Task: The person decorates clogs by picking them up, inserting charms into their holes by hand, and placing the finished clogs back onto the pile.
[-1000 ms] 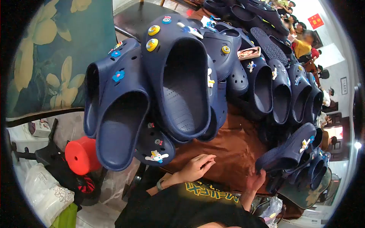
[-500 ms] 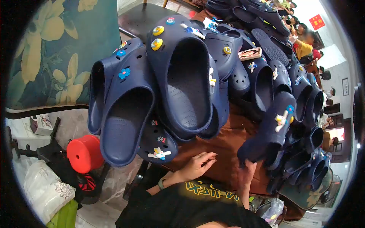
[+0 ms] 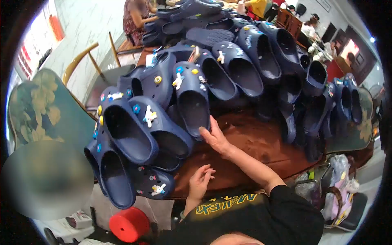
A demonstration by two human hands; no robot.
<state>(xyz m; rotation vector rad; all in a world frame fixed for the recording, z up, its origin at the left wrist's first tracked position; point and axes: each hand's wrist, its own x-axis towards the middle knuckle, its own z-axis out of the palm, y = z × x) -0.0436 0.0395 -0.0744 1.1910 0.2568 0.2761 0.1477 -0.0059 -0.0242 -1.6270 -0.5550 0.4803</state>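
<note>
Many navy clogs are piled on a brown cloth (image 3: 245,139). One clog (image 3: 194,107), with a blue flower, a white figure and yellow charms, lies among them with its heel toward me. My right hand (image 3: 216,138) rests against that heel, fingers stretched out and the thumb at its rim. Below and to the left, my left hand (image 3: 199,180) hovers near the cloth's front edge, loosely bent, with fingers apart and nothing in it. Left of my hands are a clog with a large white charm (image 3: 169,141) and a dark clog (image 3: 153,185) with candy charms.
A red stool (image 3: 129,224) stands below the left clogs. Flowered chair backs are at the left (image 3: 45,106) and right (image 3: 359,134). Bags (image 3: 341,192) hang at the lower right. A person (image 3: 136,20) sits beyond the pile, with others farther back.
My right hand has carried a clog leftward into the pile and its fingers have loosened. The view has swung to the right. My left hand remains near the cloth's edge.
</note>
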